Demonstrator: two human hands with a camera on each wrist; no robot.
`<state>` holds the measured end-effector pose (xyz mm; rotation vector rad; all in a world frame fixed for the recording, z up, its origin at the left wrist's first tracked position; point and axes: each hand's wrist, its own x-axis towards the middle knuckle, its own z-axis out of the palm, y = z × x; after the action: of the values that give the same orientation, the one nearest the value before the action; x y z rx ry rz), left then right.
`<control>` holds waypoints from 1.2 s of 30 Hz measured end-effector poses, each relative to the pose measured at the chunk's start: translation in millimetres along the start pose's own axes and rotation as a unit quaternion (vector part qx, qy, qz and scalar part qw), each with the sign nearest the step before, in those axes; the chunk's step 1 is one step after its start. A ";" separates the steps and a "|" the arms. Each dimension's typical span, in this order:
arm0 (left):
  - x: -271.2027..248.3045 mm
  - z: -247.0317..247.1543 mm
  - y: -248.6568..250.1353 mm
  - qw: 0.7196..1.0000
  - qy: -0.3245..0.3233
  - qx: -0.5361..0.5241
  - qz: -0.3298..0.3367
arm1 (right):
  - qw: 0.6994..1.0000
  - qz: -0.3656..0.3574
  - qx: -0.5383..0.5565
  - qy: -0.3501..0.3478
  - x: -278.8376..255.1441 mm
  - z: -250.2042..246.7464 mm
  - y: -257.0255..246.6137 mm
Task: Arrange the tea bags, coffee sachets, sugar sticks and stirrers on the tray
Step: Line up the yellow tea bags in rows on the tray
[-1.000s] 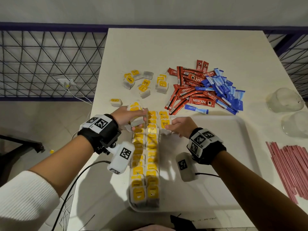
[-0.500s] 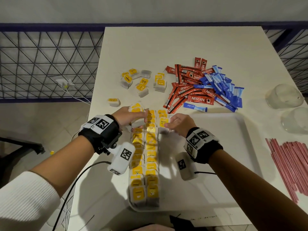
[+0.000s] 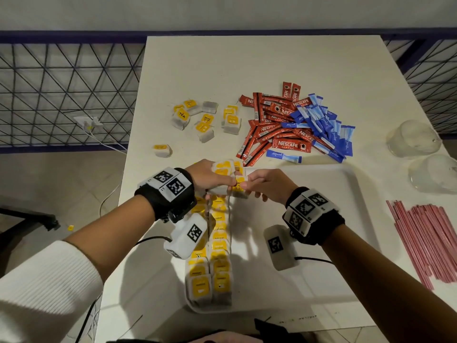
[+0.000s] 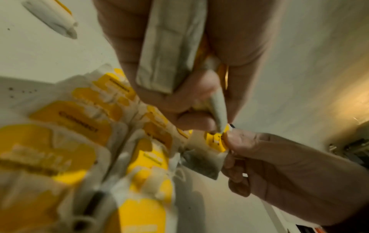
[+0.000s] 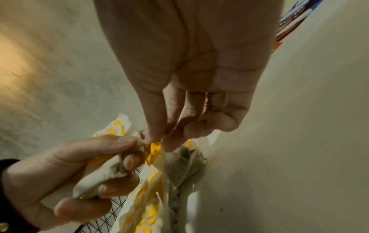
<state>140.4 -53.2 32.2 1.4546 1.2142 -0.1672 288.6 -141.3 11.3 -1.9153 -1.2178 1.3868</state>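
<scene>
A white ribbed knit sleeve (image 3: 42, 288) is worn on the left forearm, pushed back from the wrist; the right forearm is left bare. Each wrist is wrapped in a black band: the left band (image 3: 158, 201) and the right band (image 3: 326, 231). On top of each band a white block printed with black-and-white square markers is carried, the left marker block (image 3: 170, 183) and the right marker block (image 3: 308, 209). Below each wrist a rounded white camera pod with one such marker is hung, the left pod (image 3: 189, 236) and the right pod (image 3: 279, 246), and a thin black cable (image 3: 314, 259) is led from each pod.
</scene>
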 end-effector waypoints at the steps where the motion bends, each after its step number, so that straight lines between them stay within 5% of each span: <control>1: 1.3 -0.1 -1.3 1.000 -0.004 -0.001 -0.005 | 1.000 -0.001 -0.002 -0.001 -0.2 -0.3 1.9; 12: -2.8 -6.7 -13.1 0.992 -0.120 -0.039 -0.025 | 0.996 0.063 0.060 -0.036 2.9 3.5 6.7; 19: -0.4 -9.0 -19.8 0.990 -0.120 -0.067 -0.037 | 0.995 0.095 0.021 -0.018 25.2 5.1 0.9; 24: 2.6 -14.2 -20.4 0.991 -0.028 -0.128 -0.023 | 0.993 0.112 0.020 0.021 29.3 5.8 0.6; 36: 3.6 -26.0 -17.5 0.968 -0.080 -0.235 -0.024 | 0.991 0.111 0.032 0.065 23.3 6.0 -0.3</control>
<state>115.9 -34.2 26.6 0.9791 1.0676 -0.0241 285.2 -121.8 -2.3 -2.1097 -0.9105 1.3678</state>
